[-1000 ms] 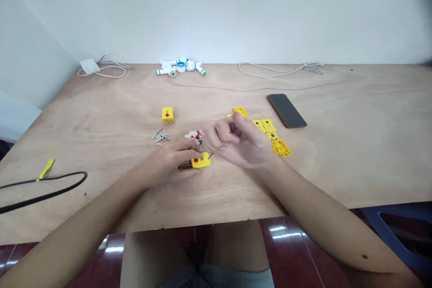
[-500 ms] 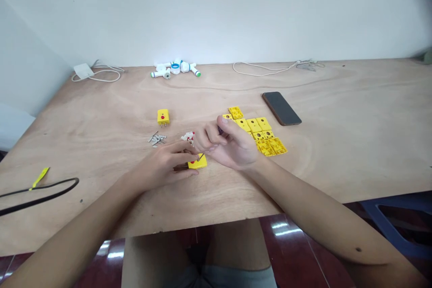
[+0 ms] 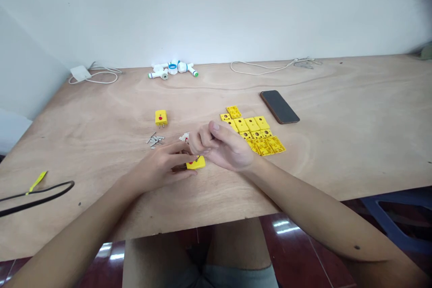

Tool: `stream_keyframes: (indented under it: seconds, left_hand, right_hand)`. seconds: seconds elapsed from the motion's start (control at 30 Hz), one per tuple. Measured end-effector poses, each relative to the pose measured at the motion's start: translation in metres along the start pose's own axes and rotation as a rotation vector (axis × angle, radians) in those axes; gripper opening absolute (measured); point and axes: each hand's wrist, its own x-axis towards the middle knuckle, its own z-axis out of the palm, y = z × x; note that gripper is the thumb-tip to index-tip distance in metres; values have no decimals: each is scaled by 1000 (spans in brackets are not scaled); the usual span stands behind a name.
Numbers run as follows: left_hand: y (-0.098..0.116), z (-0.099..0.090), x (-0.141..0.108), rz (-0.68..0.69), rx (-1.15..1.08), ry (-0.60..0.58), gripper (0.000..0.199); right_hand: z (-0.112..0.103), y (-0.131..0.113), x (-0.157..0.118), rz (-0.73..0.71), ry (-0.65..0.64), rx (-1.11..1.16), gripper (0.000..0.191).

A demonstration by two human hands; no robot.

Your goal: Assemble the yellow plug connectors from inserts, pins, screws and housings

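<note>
The yellow plastic connector (image 3: pixel 196 163), clasped by the left hand (image 3: pixel 158 165) over the plywood table (image 3: pixel 337 157), has at its edge the tip of a small screwdriver (image 3: pixel 199 158) pinched in the right hand (image 3: pixel 224 147); a slipped tip could jolt it and scatter the nearby loose metal pins (image 3: pixel 155 141).

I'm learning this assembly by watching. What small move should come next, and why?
Probably turn the screwdriver slightly: its tip appears to sit on the yellow connector block, which the left hand steadies, while the right hand pinches the tool.

Right hand (image 3: pixel 227 149) apparently further left
</note>
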Motion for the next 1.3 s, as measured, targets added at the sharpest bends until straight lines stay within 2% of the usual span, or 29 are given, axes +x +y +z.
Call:
stream_keyframes:
  seconds: [0.17, 0.23, 0.33, 0.43, 0.53, 0.6, 0.73, 0.83, 0.93, 1.03, 1.1, 1.2, 1.3]
  left_hand:
    - [3, -4, 2, -13, 19, -22, 21]
    - [4, -4, 1, -25, 13, -24, 22]
    - [4, -4, 0, -50, -4, -19, 21]
    - [1, -3, -2, -16, -29, -4, 17]
    - [-2, -3, -2, 15, -37, -13, 15]
    - [-3, -4, -2, 12, -33, -29, 17]
    - [-7, -5, -3, 37, -29, -22, 20]
    - [-11, -3, -5, 11, -16, -20, 22]
    - [-16, -1, -6, -52, -27, -46, 25]
    - [-19, 1, -7, -99, -53, -74, 28]
    - [-19, 2, -6, -116, -58, -78, 31]
    - [-19, 2, -5, -114, -70, -60, 32]
    - [-18, 1, -4, -86, -84, -51, 31]
  right_hand:
    - [-1, 4, -3, -40, -12, -43, 44]
    - [-3, -2, -4, -62, -28, -156, 42]
    - [-7, -19, -3, -128, -46, -499, 38]
    - [-10, -40, -3, -174, -25, -843, 38]
    - [-5, -58, -2, -139, -40, -1179, 30]
    - [2, -67, 0, -96, -115, -1430, 41]
    - [25, -78, 12, 4, -418, -1955, 54]
    - [48, -81, 25, 127, -601, -2163, 55]
    - [70, -84, 34, 307, -675, -2196, 44]
    - [86, -88, 38, 485, -661, -2091, 31]
    - [91, -91, 39, 590, -678, -2005, 31]
    - [91, -93, 41, 648, -686, -1939, 34]
    - [85, -95, 45, 657, -558, -1903, 37]
